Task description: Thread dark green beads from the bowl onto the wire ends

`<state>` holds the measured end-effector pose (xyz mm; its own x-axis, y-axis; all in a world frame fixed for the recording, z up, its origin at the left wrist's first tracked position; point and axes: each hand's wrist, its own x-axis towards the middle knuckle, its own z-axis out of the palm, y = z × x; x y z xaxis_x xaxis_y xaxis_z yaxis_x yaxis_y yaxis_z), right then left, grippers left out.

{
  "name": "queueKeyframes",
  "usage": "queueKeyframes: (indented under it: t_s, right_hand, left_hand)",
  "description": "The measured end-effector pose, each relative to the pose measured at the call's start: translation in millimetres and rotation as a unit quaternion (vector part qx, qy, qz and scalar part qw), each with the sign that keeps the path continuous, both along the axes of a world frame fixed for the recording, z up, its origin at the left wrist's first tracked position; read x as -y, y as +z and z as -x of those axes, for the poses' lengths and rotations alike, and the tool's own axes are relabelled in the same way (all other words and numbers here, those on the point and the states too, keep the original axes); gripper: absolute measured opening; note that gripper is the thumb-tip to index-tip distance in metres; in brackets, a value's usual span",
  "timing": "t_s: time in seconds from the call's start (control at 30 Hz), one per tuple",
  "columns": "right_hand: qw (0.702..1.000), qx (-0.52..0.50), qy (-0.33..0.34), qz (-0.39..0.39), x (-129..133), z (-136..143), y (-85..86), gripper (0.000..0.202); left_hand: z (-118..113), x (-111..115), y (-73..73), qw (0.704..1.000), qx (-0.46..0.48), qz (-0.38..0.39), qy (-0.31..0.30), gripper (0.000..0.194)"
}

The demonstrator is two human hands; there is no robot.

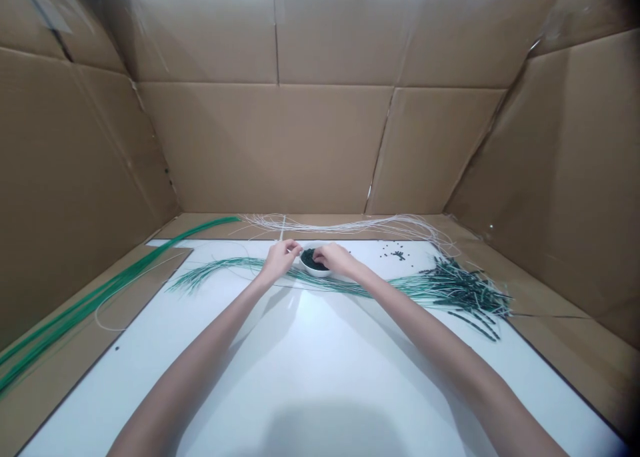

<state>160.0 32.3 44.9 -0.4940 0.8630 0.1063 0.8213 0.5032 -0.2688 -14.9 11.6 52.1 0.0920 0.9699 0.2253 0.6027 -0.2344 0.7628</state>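
Note:
A small white bowl (317, 273) full of tiny dark green beads (309, 260) stands at the far middle of the white table. My right hand (334, 257) reaches into it from the right, fingertips pinched together among the beads. Just left of the rim is my left hand (281, 257), its thumb and fingers closed in a pinch; whatever they hold is too thin to make out. Beneath both forearms and the bowl runs a bundle of thin green strands (233, 262). On the right the bundle ends in dark, bead-covered tips (465, 285).
White strands (345, 228) lie along the back edge. Long green strands (125, 277) cross the cardboard at left, near a looped white strand (100, 317). Loose dark beads (399, 254) are scattered right of the bowl. Cardboard walls (265, 144) enclose the table (310, 364).

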Motion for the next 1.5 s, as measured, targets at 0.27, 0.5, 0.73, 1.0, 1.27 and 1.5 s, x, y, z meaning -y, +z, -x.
queueKeyframes:
  t_s: [0.27,0.5,0.73,1.0,1.27,1.5]
  right_hand:
    - [0.967,-0.246,0.027,0.054,15,-8,-3.7,0.028]
    - [0.891,-0.439,-0.020,0.111,28,-6,-4.9,0.025]
    - [0.879,-0.471,-0.041,0.062,34,-5,-3.5,0.027]
    - [0.867,-0.492,-0.057,0.048,35,-5,-1.2,0.029]
    - [0.869,-0.489,-0.068,0.040,36,-5,-2.3,0.029]
    - [0.912,-0.403,-0.022,0.072,24,-13,-1.8,0.025]
  left_hand:
    - [-5,8,-1.6,0.997,0.007,0.004,-0.072,0.027]
    - [-8,11,-4.5,0.995,0.005,0.017,-0.099,0.030]
    - [-13,10,-10.7,0.982,0.147,0.049,-0.112,0.031]
    - [-17,17,-1.3,0.961,0.245,0.080,-0.100,0.032]
    - [-17,19,-0.1,0.968,0.231,0.056,-0.085,0.031]
    - [-13,15,-3.8,0.976,0.198,0.036,-0.080,0.031]
